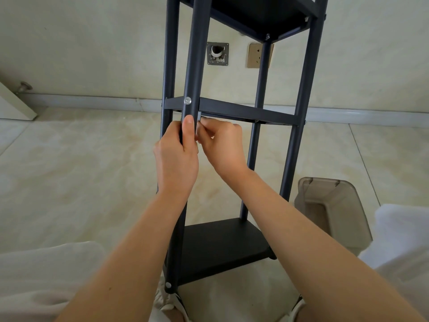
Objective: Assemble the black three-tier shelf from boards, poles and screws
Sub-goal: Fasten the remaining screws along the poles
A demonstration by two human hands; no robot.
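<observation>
The black three-tier shelf (234,112) stands upright on the tiled floor (69,163), close to the wall and directly in front of the seated person. All three boards are mounted between four poles. The bottom board (220,247) sits near floor level, the middle board (232,110) at hand height, and the top board (255,15) at the upper edge of view.

Both forearms extend forward and upward, converging just under the middle board at the near-left pole (195,66).

The left hand (177,156) is wrapped around this pole, fingers curled behind it and the thumb laid straight up its front face, just below a silver screw (187,100) seated where pole meets middle board.

The right hand (220,145) is beside the left, touching it, with fingers curled and fingertips pinched together at the underside of the middle board. What they pinch is hidden.

A translucent grey bin (334,210) stands on the floor to the right of the shelf.
</observation>
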